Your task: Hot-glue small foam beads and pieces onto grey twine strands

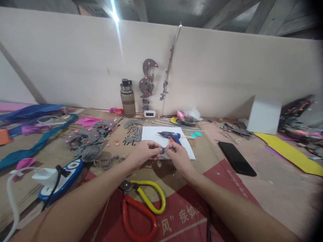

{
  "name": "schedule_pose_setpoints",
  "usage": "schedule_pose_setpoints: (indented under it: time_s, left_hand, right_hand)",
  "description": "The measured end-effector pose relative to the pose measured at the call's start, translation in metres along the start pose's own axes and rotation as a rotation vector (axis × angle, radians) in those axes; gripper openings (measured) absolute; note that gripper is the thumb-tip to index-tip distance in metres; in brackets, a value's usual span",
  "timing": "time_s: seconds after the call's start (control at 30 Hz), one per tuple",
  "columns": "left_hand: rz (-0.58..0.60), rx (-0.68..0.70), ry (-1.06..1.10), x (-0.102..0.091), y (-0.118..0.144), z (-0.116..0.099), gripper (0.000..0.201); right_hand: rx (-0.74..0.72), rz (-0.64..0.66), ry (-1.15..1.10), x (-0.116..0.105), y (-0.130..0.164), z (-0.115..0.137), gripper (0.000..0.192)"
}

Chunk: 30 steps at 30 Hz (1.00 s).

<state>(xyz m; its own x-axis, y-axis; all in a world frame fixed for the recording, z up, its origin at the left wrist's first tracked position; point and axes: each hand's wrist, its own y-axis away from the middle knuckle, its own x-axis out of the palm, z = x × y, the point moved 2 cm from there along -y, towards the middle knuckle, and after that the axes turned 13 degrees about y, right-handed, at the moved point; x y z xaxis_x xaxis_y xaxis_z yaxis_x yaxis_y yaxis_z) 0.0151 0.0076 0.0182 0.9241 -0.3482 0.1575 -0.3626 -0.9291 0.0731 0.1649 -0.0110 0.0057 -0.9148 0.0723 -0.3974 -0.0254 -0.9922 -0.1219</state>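
Note:
My left hand [150, 149] and my right hand [178, 155] meet over the near edge of a white sheet [148, 134]. Between their pinched fingertips is a small grey piece [163, 150], mostly covered, its exact kind unclear. Grey cord [108, 162] lies loosely on the cardboard by my left forearm, beside a grey ball of yarn [91, 153]. Just beyond my fingers, a blue glue gun [168, 134] with an orange trigger rests on the sheet. Scissors [143, 201] with one red and one yellow handle lie between my forearms.
A black phone [236, 158] lies to the right, a power strip [62, 181] to the left. Grey cutouts with pink balls [87, 136] are heaped at left. A bottle [128, 101], small clock [149, 114] and metal bowl [188, 118] stand along the back wall. Yellow sheet [287, 151] lies far right.

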Motion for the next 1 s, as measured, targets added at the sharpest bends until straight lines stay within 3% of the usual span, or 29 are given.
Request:
schedule_pose_setpoints:
  time_s: [0.6,0.83,1.0]
  left_hand:
    - [-0.090,0.131,-0.195,-0.002,0.002,-0.011,0.010]
    - [-0.076,0.124,-0.207,-0.001,0.003,-0.010,0.011]
    - [0.016,0.070,-0.159,0.000,0.004,-0.011,0.016]
  right_hand:
    - [-0.073,0.140,0.019,-0.002,0.001,0.006,0.024]
    - [-0.113,0.069,0.114,-0.004,0.003,0.010,0.018]
    - [-0.078,0.034,0.112,-0.006,0.003,0.012,0.015]
